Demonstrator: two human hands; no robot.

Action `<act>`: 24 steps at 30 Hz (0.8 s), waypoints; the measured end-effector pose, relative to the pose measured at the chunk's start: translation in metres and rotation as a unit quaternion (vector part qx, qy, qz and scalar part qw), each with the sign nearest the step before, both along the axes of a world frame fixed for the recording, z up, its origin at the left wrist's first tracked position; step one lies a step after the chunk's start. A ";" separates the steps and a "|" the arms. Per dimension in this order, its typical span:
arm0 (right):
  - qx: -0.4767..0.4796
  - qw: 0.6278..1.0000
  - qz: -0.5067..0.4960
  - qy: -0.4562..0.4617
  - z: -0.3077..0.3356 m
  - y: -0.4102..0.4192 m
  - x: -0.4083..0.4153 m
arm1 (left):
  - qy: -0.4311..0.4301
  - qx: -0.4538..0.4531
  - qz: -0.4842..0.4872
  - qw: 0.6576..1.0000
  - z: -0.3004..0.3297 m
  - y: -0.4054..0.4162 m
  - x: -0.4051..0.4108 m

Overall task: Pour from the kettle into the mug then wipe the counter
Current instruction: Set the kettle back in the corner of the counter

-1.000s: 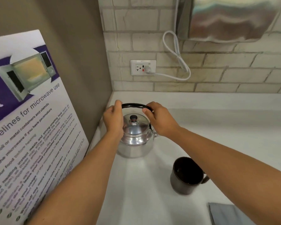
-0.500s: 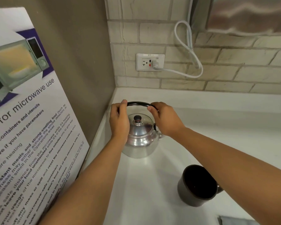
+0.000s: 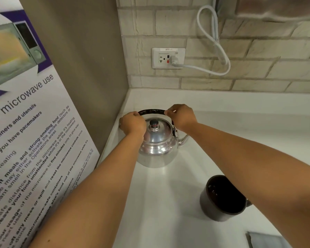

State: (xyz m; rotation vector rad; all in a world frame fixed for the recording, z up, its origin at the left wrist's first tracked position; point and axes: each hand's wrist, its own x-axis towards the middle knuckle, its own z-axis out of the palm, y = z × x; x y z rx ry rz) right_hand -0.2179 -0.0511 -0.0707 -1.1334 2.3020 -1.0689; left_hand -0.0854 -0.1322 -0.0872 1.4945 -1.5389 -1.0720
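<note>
A shiny metal kettle point(image 3: 157, 149) with a black arched handle stands in the back left corner of the white counter point(image 3: 165, 203), its spout pointing right. My left hand point(image 3: 132, 123) grips the handle's left end and my right hand point(image 3: 182, 117) grips its right end. A dark mug point(image 3: 222, 199) stands upright on the counter to the front right of the kettle, partly behind my right forearm. A grey cloth point(image 3: 265, 240) lies at the bottom right edge, mostly cut off.
A microwave-use poster point(image 3: 25, 122) leans along the left side. Behind the kettle is a brick wall with a socket point(image 3: 167, 58) and a white cable point(image 3: 213, 42) plugged in. A metal appliance point(image 3: 276, 8) hangs at the top right.
The view has shifted closer and a little right. Both hands keep their hold on the kettle's handle, and the kettle stays on the counter.
</note>
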 end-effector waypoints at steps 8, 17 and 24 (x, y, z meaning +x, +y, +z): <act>0.104 0.994 0.008 0.016 0.007 -0.001 0.002 | -0.131 0.074 -0.034 0.988 0.015 -0.001 0.002; -0.070 0.994 0.027 0.075 0.055 0.120 0.021 | -0.067 -0.193 -0.138 0.969 0.036 0.091 0.053; -0.132 0.982 -0.075 0.109 0.001 0.308 0.044 | -0.163 -0.260 -0.265 0.914 -0.033 0.194 0.126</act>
